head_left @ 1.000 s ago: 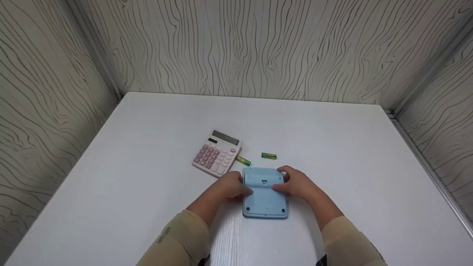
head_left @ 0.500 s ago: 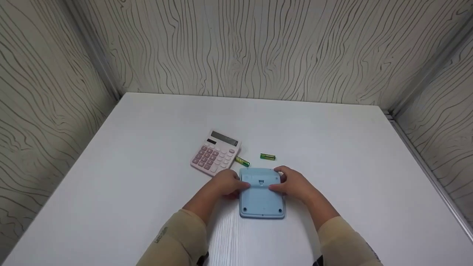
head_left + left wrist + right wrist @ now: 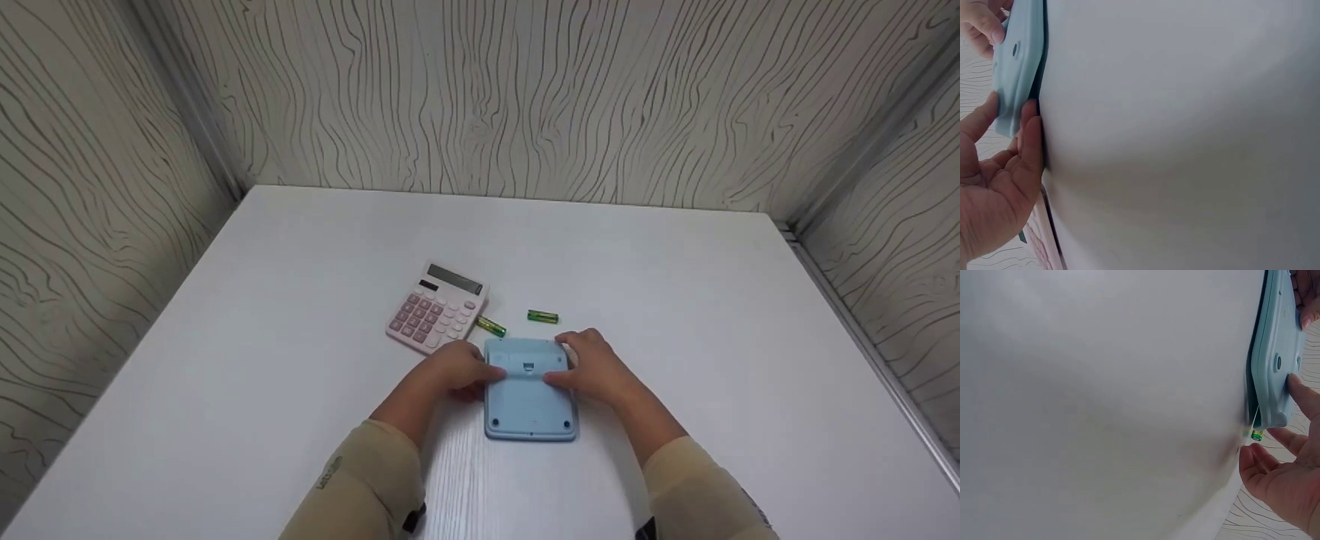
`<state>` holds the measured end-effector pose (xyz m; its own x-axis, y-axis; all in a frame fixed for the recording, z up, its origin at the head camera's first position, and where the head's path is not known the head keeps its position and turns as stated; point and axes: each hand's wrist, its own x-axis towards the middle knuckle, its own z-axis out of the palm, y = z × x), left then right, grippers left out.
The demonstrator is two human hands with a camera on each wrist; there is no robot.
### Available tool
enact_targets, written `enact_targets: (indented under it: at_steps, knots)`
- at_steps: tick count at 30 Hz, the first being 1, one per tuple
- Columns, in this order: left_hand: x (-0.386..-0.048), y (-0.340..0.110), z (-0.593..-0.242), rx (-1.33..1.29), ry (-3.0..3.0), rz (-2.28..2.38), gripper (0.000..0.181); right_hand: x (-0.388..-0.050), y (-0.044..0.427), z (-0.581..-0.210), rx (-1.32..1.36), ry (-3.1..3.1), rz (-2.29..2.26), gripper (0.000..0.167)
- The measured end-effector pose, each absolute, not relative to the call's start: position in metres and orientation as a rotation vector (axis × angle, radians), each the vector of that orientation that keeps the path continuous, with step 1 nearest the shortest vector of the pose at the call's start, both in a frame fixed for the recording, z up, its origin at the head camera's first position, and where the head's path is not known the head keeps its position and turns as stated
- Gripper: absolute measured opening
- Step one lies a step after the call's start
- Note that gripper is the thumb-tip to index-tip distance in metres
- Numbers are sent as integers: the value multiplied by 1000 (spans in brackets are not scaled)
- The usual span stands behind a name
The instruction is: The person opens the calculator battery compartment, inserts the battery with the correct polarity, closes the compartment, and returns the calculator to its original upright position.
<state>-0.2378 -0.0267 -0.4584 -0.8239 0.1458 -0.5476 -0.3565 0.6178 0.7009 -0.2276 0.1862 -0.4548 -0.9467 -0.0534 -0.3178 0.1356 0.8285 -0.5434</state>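
Note:
A light blue calculator [image 3: 530, 409] lies face down, its back with dark round feet and a small latch turned up. My left hand [image 3: 457, 367] grips its left edge, thumb on the back and fingers under the side, as the left wrist view shows. At the upper right corner my right hand [image 3: 596, 367] holds it between thumb on the back and forefinger at the far end. In the right wrist view, the other fingers [image 3: 1255, 464] curl apart from it. Two green batteries, one near [image 3: 491, 326] and one farther right [image 3: 543, 316], lie beyond the calculator.
A pink calculator [image 3: 439, 307] lies face up to the left, close behind my left hand; the nearer battery lies against its right edge. Everything rests on a white table [image 3: 300, 300], with wood-patterned panels [image 3: 480, 97] at the back and sides.
The blue calculator has shifted slightly left. My left thumb has slid farther up its back, and the right hand's fingers have lifted a little at the corner. Batteries and pink calculator look unmoved.

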Motion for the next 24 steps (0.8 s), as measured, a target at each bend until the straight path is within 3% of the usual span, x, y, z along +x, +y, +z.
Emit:
enact_targets:
  at_steps: [7,14,24]
  knots:
    - [-236,-28,-458,-151,2283,1138,32,-226,178,-448,-71,2751,-767,71]
    - [-236,-27,-456,-137,2296,1112,33,-225,168,-445,-305,2819,-692,55]
    - [-238,-26,-457,-141,2282,1106,31,-224,158,-447,-322,2818,-634,39]
